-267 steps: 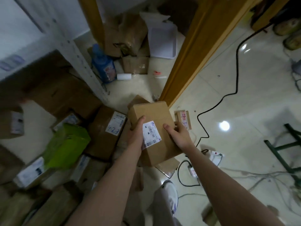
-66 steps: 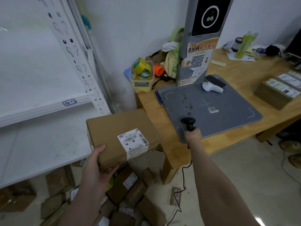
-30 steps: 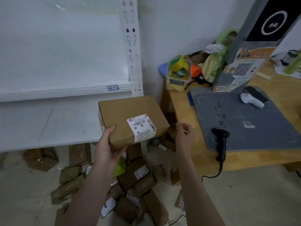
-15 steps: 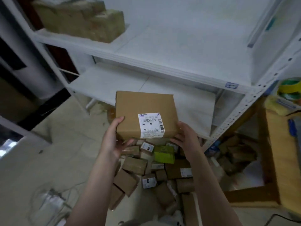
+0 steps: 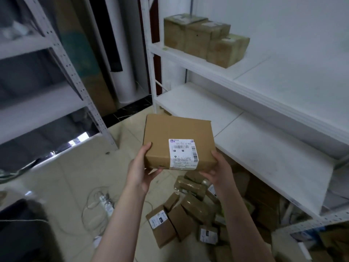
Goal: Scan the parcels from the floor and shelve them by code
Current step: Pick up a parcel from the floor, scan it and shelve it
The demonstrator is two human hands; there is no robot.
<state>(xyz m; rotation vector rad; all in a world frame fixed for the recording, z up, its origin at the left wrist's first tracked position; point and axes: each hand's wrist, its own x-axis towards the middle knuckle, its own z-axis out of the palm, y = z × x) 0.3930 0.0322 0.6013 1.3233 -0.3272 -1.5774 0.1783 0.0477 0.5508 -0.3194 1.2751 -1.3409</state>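
I hold a flat brown cardboard parcel [image 5: 170, 135] with a white barcode label at chest height, above the floor. My left hand [image 5: 140, 167] grips its near left corner, thumb on top. My right hand [image 5: 219, 171] grips its near right corner from below and the side. A white shelf unit [image 5: 264, 148] runs along the right, its lower board just beyond the parcel. Several brown parcels [image 5: 188, 214] lie heaped on the floor under my arms.
Three cardboard boxes [image 5: 204, 40] sit on the upper white shelf board at the back. A grey metal rack [image 5: 62, 59] stands at the left. White cables and a power strip [image 5: 103, 203] lie on the tiled floor at lower left.
My view has swung further left along the white shelves; the desk is out of sight. Both hands still hold the parcel, which sits a little lower and closer to the lower board.
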